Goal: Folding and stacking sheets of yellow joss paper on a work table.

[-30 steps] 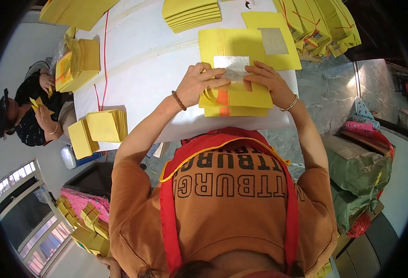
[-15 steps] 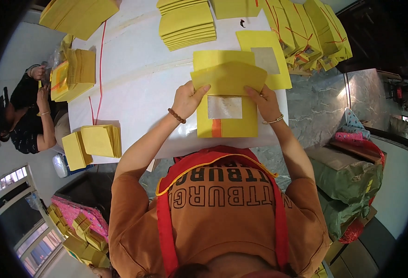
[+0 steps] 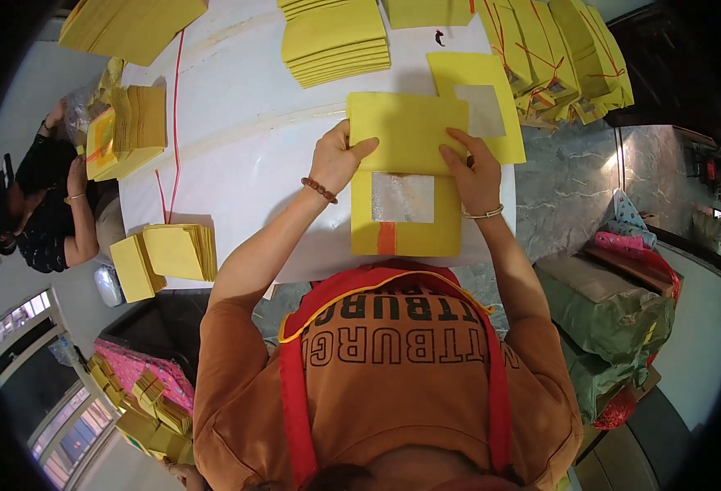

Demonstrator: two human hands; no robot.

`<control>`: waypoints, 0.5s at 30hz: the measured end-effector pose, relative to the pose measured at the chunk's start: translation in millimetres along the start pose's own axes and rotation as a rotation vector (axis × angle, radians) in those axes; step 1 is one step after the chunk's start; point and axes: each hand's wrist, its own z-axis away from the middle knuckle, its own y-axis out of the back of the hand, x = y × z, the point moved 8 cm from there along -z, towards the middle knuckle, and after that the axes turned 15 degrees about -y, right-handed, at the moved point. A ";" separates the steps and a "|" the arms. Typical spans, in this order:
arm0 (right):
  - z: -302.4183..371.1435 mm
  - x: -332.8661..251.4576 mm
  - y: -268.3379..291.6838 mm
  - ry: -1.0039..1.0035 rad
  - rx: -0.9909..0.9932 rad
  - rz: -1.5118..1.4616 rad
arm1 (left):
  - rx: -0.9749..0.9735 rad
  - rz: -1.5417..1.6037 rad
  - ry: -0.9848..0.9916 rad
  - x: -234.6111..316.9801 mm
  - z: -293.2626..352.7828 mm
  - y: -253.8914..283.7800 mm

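Observation:
Between my hands is a yellow paper sheet (image 3: 410,131), upper edge away from me. My left hand (image 3: 337,159) pinches its left edge, thumb on top. At its right edge, my right hand (image 3: 475,173) grips it between thumb and fingers. Just below lies yellow paper (image 3: 405,239) bearing a silvery square (image 3: 403,198) and an orange strip (image 3: 387,237). Whether it is joined to the held sheet I cannot tell. Another yellow sheet with a grey square (image 3: 480,110) lies partly under, at the upper right.
Yellow paper stacks (image 3: 336,45) stand at the white table's (image 3: 254,147) far side, with red-tied bundles (image 3: 532,49) at the far right. Smaller stacks (image 3: 179,250) sit at the left edge. A co-worker (image 3: 45,196) handles paper at left. Green-wrapped boxes (image 3: 606,319) are at right.
The sheet in my hands was tilted up with its edge bowed, showing paper behind it; now it lies flatter and covers that paper. The paper below has shifted slightly toward me.

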 end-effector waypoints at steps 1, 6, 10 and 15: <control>0.5 -1.7 0.0 -0.006 0.014 -0.006 | 0.005 0.025 -0.005 0.4 -0.3 0.0; 1.9 -1.2 -2.8 0.008 0.066 0.007 | 0.054 0.007 -0.004 -15.2 -3.4 7.2; 1.4 2.7 -1.9 0.049 0.103 0.019 | 0.138 -0.106 -0.075 -7.4 -3.2 11.7; 2.8 -1.9 0.0 0.071 0.117 0.062 | 0.211 -0.185 -0.172 41.1 -1.4 26.8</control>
